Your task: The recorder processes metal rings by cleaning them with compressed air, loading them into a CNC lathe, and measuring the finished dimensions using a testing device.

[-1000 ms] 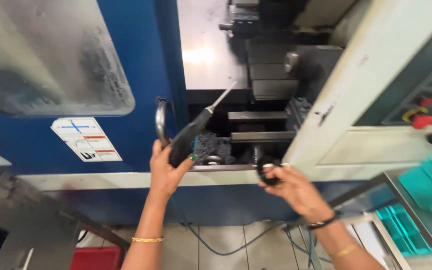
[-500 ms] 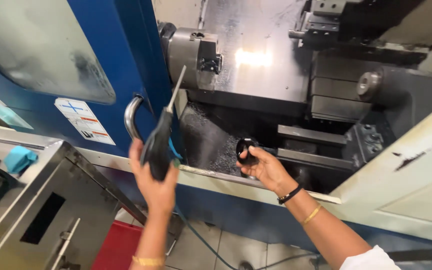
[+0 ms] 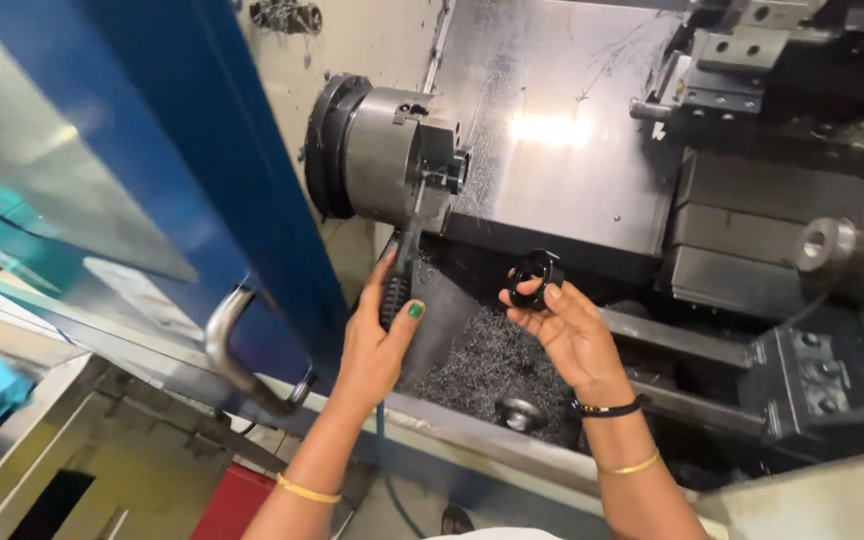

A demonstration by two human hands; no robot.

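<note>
In the head view an air blow gun [image 3: 399,283] is gripped in the left hand [image 3: 377,345], its nozzle aimed at the lathe chuck [image 3: 392,160] — a dark metal ring [image 3: 537,279] is pinched at the fingertips of the right hand [image 3: 567,330], just right of the jaws. The nozzle is best held close and steady — the ring kept clear of the swarf [image 3: 482,365] below

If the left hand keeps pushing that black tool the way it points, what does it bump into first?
Probably the metal chuck: the left hand aims the black tool up at its jaws, nearly touching, though depth is unclear.
</note>
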